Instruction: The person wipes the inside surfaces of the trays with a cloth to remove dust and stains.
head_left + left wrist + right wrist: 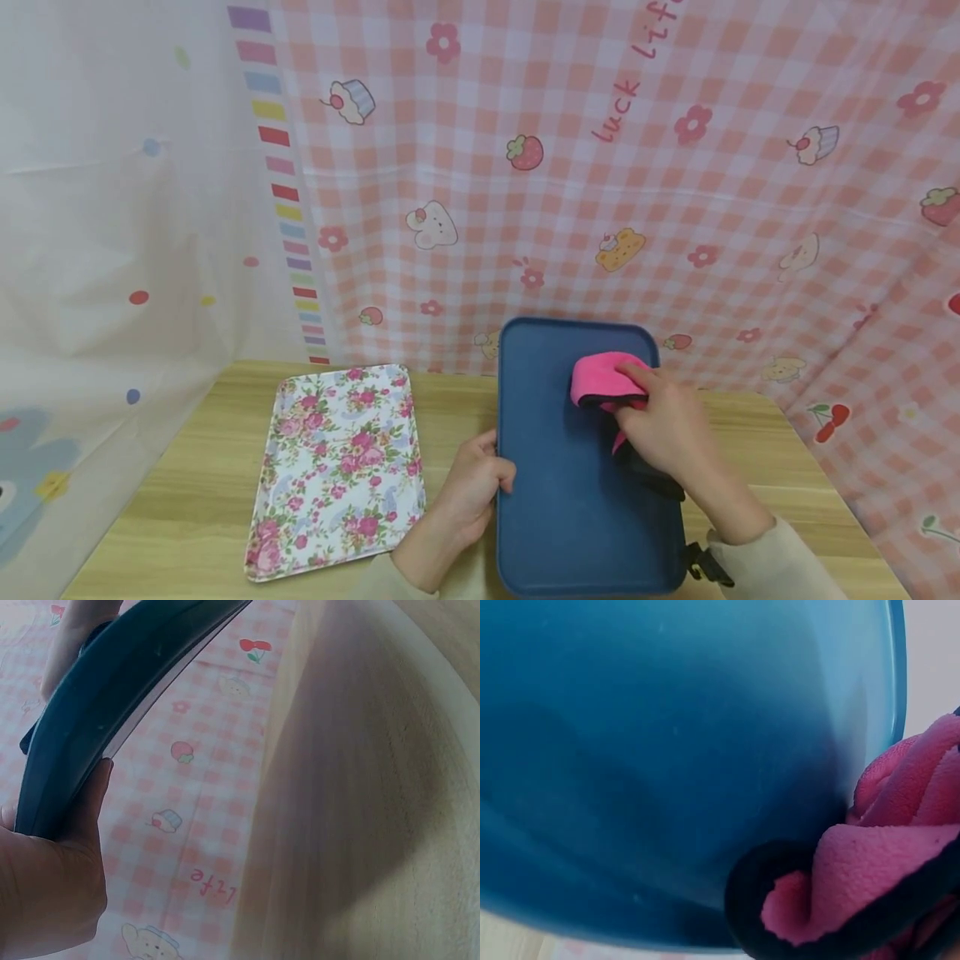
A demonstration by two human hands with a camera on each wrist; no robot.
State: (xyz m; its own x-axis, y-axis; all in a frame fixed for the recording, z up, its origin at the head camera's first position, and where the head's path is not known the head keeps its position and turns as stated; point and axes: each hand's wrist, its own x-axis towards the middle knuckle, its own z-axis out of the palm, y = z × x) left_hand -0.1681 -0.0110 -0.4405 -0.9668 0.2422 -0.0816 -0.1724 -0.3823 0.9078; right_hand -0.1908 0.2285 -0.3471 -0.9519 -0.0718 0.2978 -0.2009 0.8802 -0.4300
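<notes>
A dark blue rectangular tray (555,517) is held tilted up off the table, its inner face toward the head camera. My left hand (468,487) grips its left edge, with the thumb over the rim; in the left wrist view the same hand (52,885) holds the tray (82,735) seen edge-on. With my right hand (667,425) I hold a bunched pink cloth (607,377) with black edging against the upper right of the tray. The right wrist view shows the folded cloth (870,877) near the tray's rim; the fingers are mostly hidden there.
A white tray with pink flowers (341,467) lies on the wooden table (187,483) to the left. Behind the table hangs a pink checked curtain (465,167), with a white dotted one (90,208) at the left. A black strap (708,567) is at my right wrist.
</notes>
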